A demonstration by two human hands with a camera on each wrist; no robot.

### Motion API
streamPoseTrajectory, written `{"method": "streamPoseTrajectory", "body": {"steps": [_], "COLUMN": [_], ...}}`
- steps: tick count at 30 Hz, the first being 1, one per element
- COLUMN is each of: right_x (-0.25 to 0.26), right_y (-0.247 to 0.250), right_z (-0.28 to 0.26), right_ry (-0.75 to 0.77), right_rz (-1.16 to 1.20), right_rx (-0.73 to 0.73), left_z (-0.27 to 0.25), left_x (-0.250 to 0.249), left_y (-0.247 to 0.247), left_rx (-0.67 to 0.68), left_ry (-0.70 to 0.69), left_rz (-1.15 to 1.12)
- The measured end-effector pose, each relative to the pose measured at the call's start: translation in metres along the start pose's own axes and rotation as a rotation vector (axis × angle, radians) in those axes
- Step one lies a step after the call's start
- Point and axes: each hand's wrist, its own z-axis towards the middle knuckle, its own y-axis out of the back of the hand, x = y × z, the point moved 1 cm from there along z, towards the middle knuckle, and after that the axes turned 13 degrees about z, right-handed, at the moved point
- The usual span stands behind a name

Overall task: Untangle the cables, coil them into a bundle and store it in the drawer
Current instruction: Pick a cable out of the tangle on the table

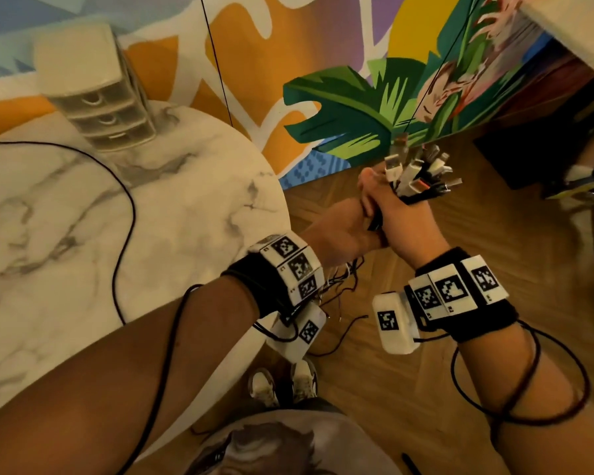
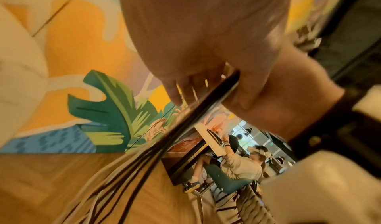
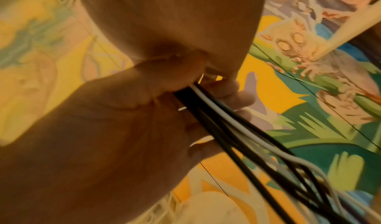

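Round marble-veined tabletop (image 1: 192, 214) at left, carrying pale plastic drawer unit (image 1: 96, 94); herringbone wood floor below. Left hand (image 1: 348, 228) and right hand (image 1: 405, 221) pressed together, both curled round smooth black and white cables (image 1: 414, 173), plug ends fanned upward, strands trailing down.

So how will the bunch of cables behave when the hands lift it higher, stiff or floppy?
Probably floppy: below the hands the cables hang in loose strands. Likely light, since the right hand and left hand hold them easily. The loose ends may swing.

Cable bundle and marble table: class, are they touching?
Apart. The head view shows both hands holding the cable bundle over the wooden floor, beyond the marble table edge.
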Motion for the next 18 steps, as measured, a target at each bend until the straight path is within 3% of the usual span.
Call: {"method": "streamPoseTrajectory", "body": {"steps": [3, 7, 9, 13, 15, 18], "right_x": [0.016, 0.012, 0.0, -0.033, -0.052, -0.079], "right_y": [-0.003, -0.003, -0.006, -0.025, -0.037, -0.045], "right_z": [-0.001, 0.001, 0.0, -0.016, -0.019, -0.016], "right_ry": [0.033, -0.048, -0.11, -0.239, -0.276, -0.301], "right_rz": [-0.026, 0.282, 0.353, 0.102, -0.009, -0.139], "right_rx": [0.058, 0.063, 0.198, 0.53, 0.471, 0.36], "left_z": [0.001, -0.001, -0.004, -0.006, -0.007, -0.008], "left_x": [-0.012, -0.021, -0.024, -0.016, -0.016, -0.024], "left_y": [0.002, 0.006, 0.015, 0.036, 0.04, 0.052], "left_rx": [-0.099, -0.137, -0.172, -0.146, -0.164, -0.241], "left_ry": [-0.127, 0.002, 0.114, 0.187, 0.2, 0.132], "left_rz": [-0.189, -0.398, -0.494, -0.719, -0.602, -0.079]}}
